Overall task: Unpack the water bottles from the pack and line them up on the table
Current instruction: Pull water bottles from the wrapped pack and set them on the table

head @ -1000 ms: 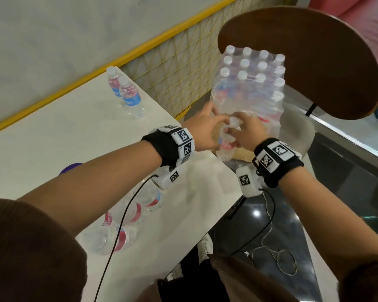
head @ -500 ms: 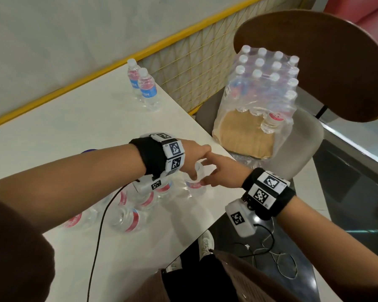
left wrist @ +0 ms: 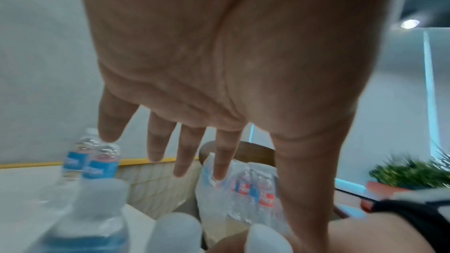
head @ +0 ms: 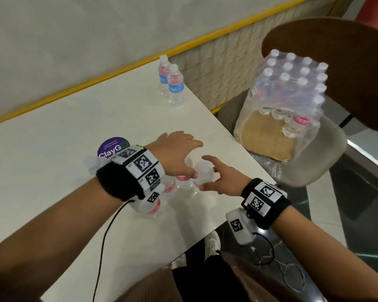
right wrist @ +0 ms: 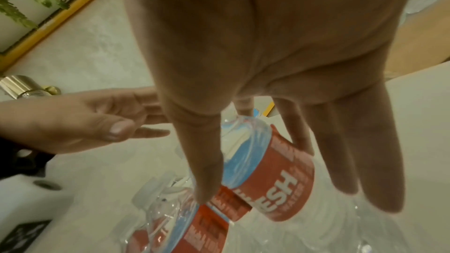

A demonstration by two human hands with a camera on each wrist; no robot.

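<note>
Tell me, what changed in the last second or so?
Both hands came away from the pack on the chair and carried a bottle over to the table. Now the left hand and right hand are spread open, letting go of it beside the other unpacked bottles. The two upright bottles at the far edge stayed put.

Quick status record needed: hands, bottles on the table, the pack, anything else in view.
left hand: open, fingers spread above the near bottles
right hand: open, fingers around a bottle top, not gripping
near bottles: cluster by table edge; whether standing or lying is unclear
far bottles: two upright, side by side, far end of the table
pack: on chair, torn open, many bottles still inside
sticker: purple, on table
</note>
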